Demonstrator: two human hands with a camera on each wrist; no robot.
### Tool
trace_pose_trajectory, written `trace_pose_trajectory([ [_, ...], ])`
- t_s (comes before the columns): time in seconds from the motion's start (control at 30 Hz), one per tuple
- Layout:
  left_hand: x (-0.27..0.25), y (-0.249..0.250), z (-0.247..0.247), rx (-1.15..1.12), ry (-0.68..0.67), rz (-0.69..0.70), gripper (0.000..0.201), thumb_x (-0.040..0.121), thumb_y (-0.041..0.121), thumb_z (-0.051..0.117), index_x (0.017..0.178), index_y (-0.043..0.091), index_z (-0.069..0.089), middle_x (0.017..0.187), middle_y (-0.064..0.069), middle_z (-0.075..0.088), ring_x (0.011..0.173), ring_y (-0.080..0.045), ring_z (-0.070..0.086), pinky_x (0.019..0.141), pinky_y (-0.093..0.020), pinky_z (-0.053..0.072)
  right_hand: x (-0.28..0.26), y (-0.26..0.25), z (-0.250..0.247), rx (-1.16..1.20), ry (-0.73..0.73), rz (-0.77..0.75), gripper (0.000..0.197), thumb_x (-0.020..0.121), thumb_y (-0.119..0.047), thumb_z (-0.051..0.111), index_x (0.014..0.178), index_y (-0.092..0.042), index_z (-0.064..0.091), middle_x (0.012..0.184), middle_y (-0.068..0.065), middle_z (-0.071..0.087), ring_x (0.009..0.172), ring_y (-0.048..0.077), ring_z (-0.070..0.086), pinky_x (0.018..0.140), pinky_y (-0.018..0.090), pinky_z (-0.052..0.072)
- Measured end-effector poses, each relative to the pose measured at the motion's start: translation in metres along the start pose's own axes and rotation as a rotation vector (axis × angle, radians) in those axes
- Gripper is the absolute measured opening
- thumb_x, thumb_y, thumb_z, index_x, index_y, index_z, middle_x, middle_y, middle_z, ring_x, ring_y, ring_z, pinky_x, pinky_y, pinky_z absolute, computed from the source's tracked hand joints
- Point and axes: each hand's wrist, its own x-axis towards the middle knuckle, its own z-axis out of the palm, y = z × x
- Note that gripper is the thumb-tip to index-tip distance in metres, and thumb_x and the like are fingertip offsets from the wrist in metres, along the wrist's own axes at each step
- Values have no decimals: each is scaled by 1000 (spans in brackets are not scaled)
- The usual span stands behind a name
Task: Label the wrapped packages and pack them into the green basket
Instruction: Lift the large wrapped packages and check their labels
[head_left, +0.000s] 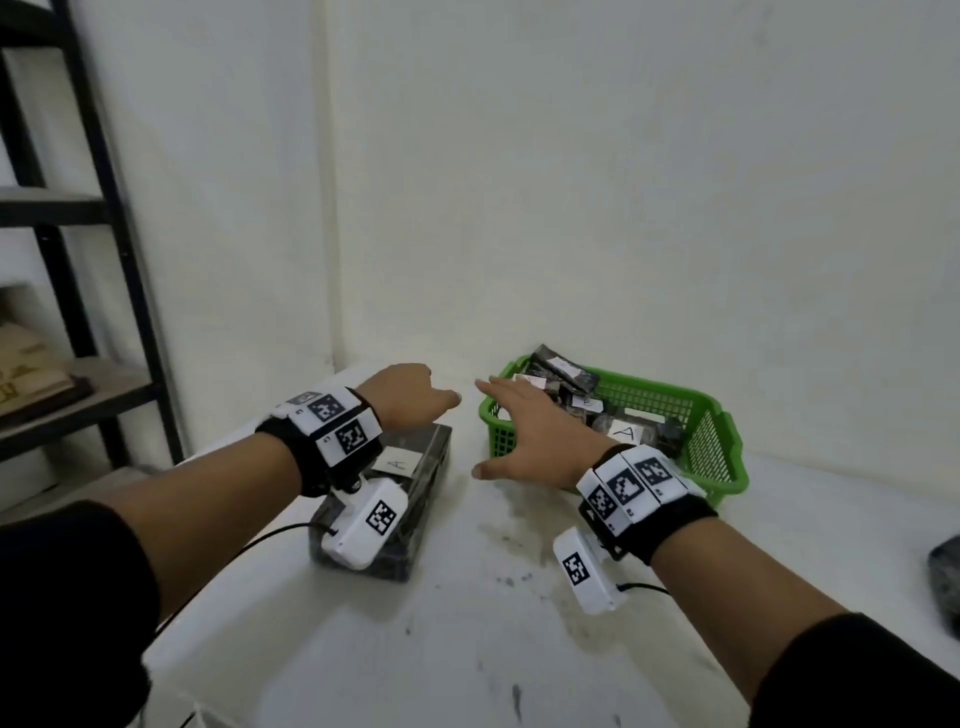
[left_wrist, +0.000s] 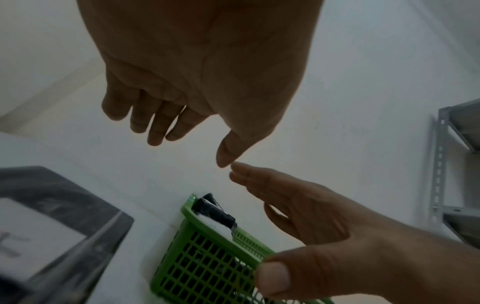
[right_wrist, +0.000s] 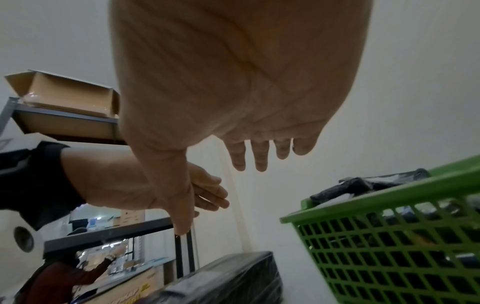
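A long black-wrapped package (head_left: 427, 475) with a white label marked "A" (head_left: 397, 460) lies on the white table, left of the green basket (head_left: 501, 441). Several wrapped, labelled packages (head_left: 563, 371) fill the basket. My left hand (head_left: 415, 395) hovers above the far end of the long package, fingers relaxed and holding nothing. My right hand (head_left: 519, 426) is spread flat over the basket's near left corner, also holding nothing. In the left wrist view, the left hand (left_wrist: 179, 123) hangs loose above the package (left_wrist: 64, 205) and basket (left_wrist: 207, 267). The right wrist view shows straight fingers (right_wrist: 259, 156) beside the basket (right_wrist: 389, 246).
The table (head_left: 493, 623) stands in a wall corner. A dark metal shelf unit (head_left: 78, 208) with cardboard stands at the left. Another dark wrapped object (head_left: 945, 587) lies at the table's right edge. A person (right_wrist: 64, 277) is visible far off in the right wrist view.
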Motion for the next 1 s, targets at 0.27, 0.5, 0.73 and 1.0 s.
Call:
trace_pose_trajectory([
  [0.27, -62, -32, 12, 125, -92, -10, 81, 79, 75, 44, 135, 19, 62, 133, -8, 66, 116, -25, 62, 99, -37, 50, 10, -21, 34, -96, -85, -69, 118, 81, -40, 87, 167, -27, 8, 175, -1, 6, 162, 24, -4, 131, 47, 12],
  [0.5, -65, -40, 43, 180, -99, -128, 70, 81, 82, 56, 89, 12, 64, 103, -9, 61, 100, -23, 56, 77, -31, 46, 41, -22, 52, -138, -151, -41, 117, 80, -30, 89, 167, -25, 10, 175, 2, 10, 162, 24, 5, 130, 44, 15],
  [0.73, -60, -60, 64, 168, -68, -163, 100, 65, 83, 66, 143, 23, 48, 127, -8, 56, 121, -28, 48, 88, -34, 44, 71, -30, 65, -137, -185, -105, 108, 77, -21, 91, 164, -25, 27, 171, 2, 23, 157, 22, 24, 125, 30, 21],
  [1.0, -61, -81, 38, 63, -85, -166, 78, 62, 62, 81, 117, 15, 53, 108, 2, 63, 93, -16, 61, 72, -30, 49, 80, -29, 64, -263, -142, -96, 104, 74, -41, 91, 160, -36, 32, 151, 0, 40, 137, 29, 37, 116, 48, 39],
])
